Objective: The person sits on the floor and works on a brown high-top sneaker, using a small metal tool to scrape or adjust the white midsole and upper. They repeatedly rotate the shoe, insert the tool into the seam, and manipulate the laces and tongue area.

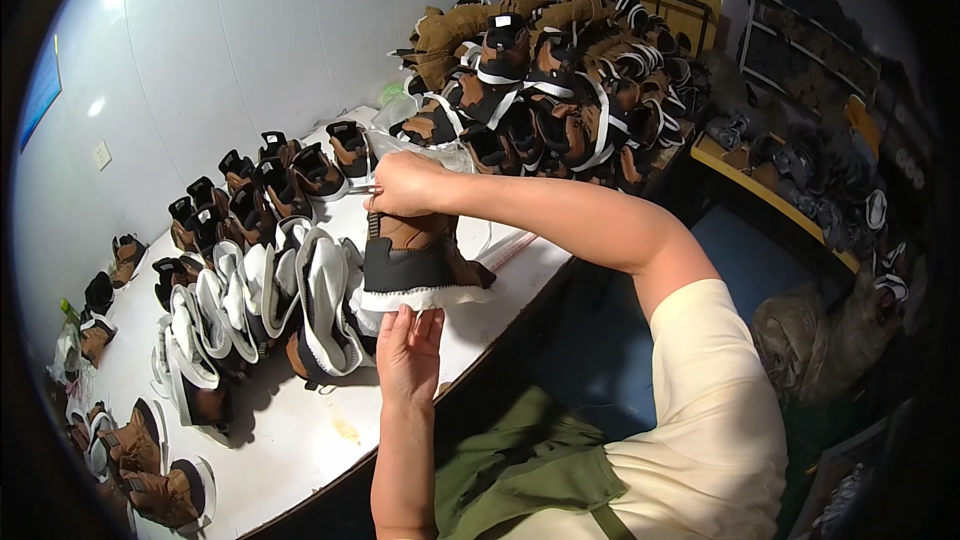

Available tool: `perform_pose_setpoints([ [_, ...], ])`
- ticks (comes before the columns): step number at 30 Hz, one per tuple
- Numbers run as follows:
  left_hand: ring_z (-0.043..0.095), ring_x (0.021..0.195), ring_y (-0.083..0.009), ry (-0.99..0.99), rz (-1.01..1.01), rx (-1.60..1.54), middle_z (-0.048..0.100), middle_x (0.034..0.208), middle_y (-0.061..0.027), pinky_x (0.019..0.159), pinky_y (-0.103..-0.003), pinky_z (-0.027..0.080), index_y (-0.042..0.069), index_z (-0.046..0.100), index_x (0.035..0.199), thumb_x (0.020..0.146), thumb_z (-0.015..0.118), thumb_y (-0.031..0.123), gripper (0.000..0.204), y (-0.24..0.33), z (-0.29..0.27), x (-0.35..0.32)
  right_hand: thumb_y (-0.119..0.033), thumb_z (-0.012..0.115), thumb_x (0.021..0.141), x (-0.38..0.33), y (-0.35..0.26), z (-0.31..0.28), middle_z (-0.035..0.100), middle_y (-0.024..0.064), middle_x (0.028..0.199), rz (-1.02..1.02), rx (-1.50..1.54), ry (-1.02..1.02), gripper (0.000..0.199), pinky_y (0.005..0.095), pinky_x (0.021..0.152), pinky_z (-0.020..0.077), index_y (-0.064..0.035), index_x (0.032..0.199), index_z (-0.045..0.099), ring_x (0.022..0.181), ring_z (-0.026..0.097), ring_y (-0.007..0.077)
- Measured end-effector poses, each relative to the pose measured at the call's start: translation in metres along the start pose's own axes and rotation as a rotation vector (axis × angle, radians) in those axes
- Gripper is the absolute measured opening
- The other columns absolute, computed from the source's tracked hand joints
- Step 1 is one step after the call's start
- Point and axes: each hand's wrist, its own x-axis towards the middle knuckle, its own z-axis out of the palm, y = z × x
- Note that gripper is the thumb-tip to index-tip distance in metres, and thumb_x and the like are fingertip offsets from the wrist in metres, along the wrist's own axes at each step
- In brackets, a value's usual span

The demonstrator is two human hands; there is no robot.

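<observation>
Both hands are working one brown-and-black boot upper [415, 258] standing on the white desk [290, 440]. Left hand [408, 348] is pinching its white bottom edge; right hand [403, 183] is clamped over the top, gripping what looks like a small metal tool. Looks like trimming or inspecting. Next move probably needs steady hold while turning the piece. Finished row [250, 310] is lying just left; big pile [560, 70] behind.

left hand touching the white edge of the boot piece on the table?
Touching. The head view shows the left hand with its fingers pressed onto the white edge of the boot piece; no gap shows between them.
</observation>
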Motion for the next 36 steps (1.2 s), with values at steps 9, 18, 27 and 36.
perform_pose_setpoints([
  [9, 0.063, 0.103, -0.0214, -0.045, 0.006, -0.096, 0.067, 0.106, -0.0078, 0.103, -0.041, 0.045, 0.004, 0.058, 0.108, 0.093, 0.059, 0.013, 0.017, -0.001, -0.01, -0.001, -0.039, 0.071, 0.077, 0.008, -0.007, 0.011, 0.067, 0.0253, 0.088, 0.046, -0.024, -0.113, 0.045, 0.0428, 0.079, 0.0528, 0.0041, 0.088, 0.069, 0.088, 0.066, 0.0384],
  [18, 0.06, 0.11, -0.0241, -0.083, 0.027, -0.199, 0.064, 0.113, -0.0111, 0.106, -0.045, 0.041, 0.003, 0.061, 0.104, 0.095, 0.055, 0.012, 0.014, -0.008, -0.025, 0.002, -0.033, 0.073, 0.073, 0.011, -0.018, 0.018, 0.068, 0.0219, 0.1, 0.073, -0.042, -0.142, 0.043, 0.044, 0.084, 0.0522, 0.0016, 0.097, 0.069, 0.097, 0.065, 0.0368],
  [27, 0.056, 0.116, -0.0252, -0.052, 0.023, -0.278, 0.062, 0.12, -0.0106, 0.108, -0.046, 0.038, 0.002, 0.057, 0.119, 0.095, 0.052, 0.014, 0.027, -0.008, -0.022, -0.004, -0.025, 0.072, 0.071, 0.029, 0.004, 0.044, 0.068, 0.022, 0.095, 0.09, -0.035, -0.132, 0.035, 0.0435, 0.079, 0.0533, 0.0034, 0.091, 0.069, 0.093, 0.066, 0.0372],
  [36, 0.048, 0.127, -0.0287, -0.142, 0.005, -0.355, 0.052, 0.135, -0.0137, 0.11, -0.049, 0.033, 0.002, 0.049, 0.131, 0.095, 0.048, 0.014, 0.038, -0.011, -0.031, -0.005, -0.033, 0.075, 0.07, 0.016, 0.007, 0.044, 0.069, 0.0231, 0.089, -0.003, 0.024, -0.227, 0.041, 0.041, 0.074, 0.0533, 0.0047, 0.086, 0.07, 0.084, 0.067, 0.0355],
])
